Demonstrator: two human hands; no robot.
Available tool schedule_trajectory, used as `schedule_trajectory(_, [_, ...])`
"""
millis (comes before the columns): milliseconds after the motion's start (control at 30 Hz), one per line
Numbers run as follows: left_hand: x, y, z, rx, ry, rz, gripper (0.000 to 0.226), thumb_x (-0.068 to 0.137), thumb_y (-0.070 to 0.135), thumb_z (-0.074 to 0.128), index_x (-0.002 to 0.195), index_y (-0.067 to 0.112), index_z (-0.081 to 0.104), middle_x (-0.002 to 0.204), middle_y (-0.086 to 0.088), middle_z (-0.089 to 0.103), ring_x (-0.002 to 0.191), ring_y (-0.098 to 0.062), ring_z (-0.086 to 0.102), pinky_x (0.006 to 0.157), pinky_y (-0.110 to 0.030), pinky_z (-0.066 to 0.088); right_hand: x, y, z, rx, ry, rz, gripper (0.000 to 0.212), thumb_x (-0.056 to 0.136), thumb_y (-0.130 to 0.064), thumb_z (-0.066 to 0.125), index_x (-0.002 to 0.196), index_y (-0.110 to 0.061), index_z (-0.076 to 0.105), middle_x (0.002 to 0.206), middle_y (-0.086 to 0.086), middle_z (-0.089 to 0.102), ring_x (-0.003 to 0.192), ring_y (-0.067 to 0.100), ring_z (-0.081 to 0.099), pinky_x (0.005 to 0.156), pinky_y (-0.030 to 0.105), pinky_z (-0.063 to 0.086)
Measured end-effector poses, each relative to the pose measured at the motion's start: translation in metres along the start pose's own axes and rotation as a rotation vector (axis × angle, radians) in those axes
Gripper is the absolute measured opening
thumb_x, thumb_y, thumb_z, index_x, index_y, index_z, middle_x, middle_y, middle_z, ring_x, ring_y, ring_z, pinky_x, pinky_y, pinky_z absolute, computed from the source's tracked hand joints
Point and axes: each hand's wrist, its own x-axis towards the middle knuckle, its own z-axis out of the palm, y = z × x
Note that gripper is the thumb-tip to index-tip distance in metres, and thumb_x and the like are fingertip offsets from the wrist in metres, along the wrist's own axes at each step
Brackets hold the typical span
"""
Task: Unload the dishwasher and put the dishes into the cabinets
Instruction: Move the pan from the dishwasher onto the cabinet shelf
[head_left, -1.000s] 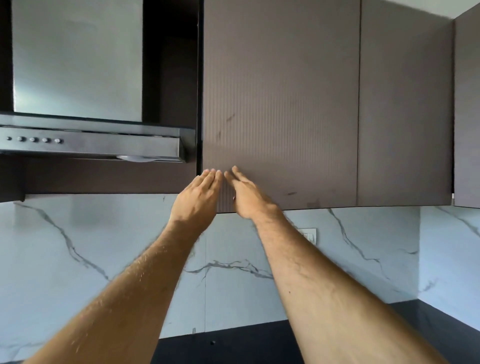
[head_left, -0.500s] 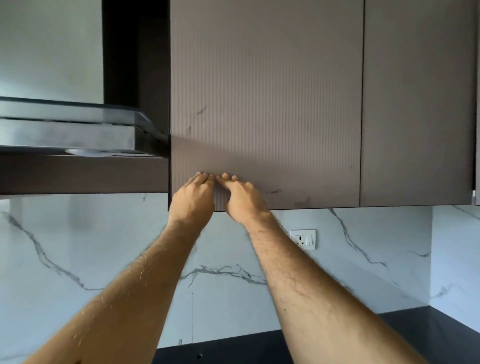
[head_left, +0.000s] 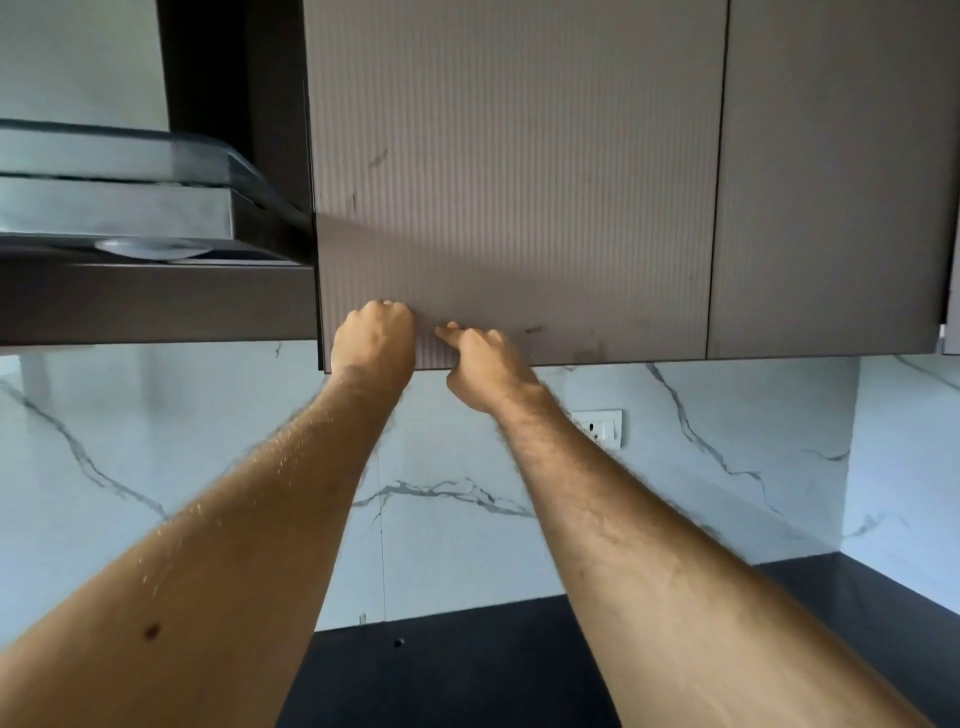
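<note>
Left hand (head_left: 375, 340) fisted, right hand (head_left: 480, 364) curled, both knuckled against lower left of closed ribbed cabinet door (head_left: 514, 182); nothing held. Handleless edge: fingers may slip. Door could swing toward face.

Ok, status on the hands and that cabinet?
Left hand and right hand at cabinet door bottom edge, fingers curled. Door looks closed. Nothing in the way.

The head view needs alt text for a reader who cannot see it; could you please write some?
Both hands, left hand and right hand, fingers curled, rest against the bottom edge of a closed ribbed wall cabinet door. A range hood hangs to its left, above a marble backsplash with a wall socket.
</note>
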Motion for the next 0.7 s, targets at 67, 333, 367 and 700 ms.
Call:
schedule_trajectory(67, [-0.014,0.002,-0.004,-0.078,-0.053,-0.031,0.019,0.088,0.004,0.056,0.103,0.007,0.067,0.097,-0.015,0.066,0.093,-0.036,0.064,0.075,-0.04,0.053,-0.018,0.006,0.003,-0.024,-0.007,0.065,0.067,0.084,-0.006,0.049,0.145,-0.035,0.045,0.141,0.004,0.055,0.128,0.03,0.052,0.104,0.04,0.047])
schedule_trajectory(333, [-0.107,0.012,0.034,-0.324,0.053,0.099,0.028,0.097,0.036,0.051,0.098,0.021,0.074,0.08,-0.014,0.072,0.087,-0.035,0.066,0.085,-0.037,0.049,-0.097,0.039,0.02,-0.095,0.03,0.08,0.06,0.084,-0.004,0.051,0.141,-0.023,0.052,0.147,-0.003,0.051,0.134,0.019,0.048,0.111,0.033,0.04])
schedule_trajectory(367, [-0.123,0.014,0.041,-0.34,0.073,0.135,0.031,0.098,0.043,0.05,0.1,0.024,0.075,0.075,-0.013,0.072,0.084,-0.035,0.068,0.09,-0.036,0.048,-0.11,0.045,0.024,-0.1,0.028,0.106,0.061,0.084,-0.003,0.052,0.142,-0.022,0.052,0.148,-0.004,0.049,0.135,0.017,0.047,0.113,0.032,0.038])
schedule_trajectory(700, [-0.243,0.034,0.083,-0.604,-0.309,0.21,0.055,0.097,0.013,0.039,0.148,0.033,0.033,0.098,-0.01,0.073,0.083,-0.04,0.065,0.073,-0.042,0.052,-0.265,0.059,0.048,-0.176,-0.056,0.434,0.054,0.091,-0.003,0.051,0.143,-0.019,0.049,0.154,-0.001,0.041,0.139,0.018,0.042,0.116,0.032,0.032])
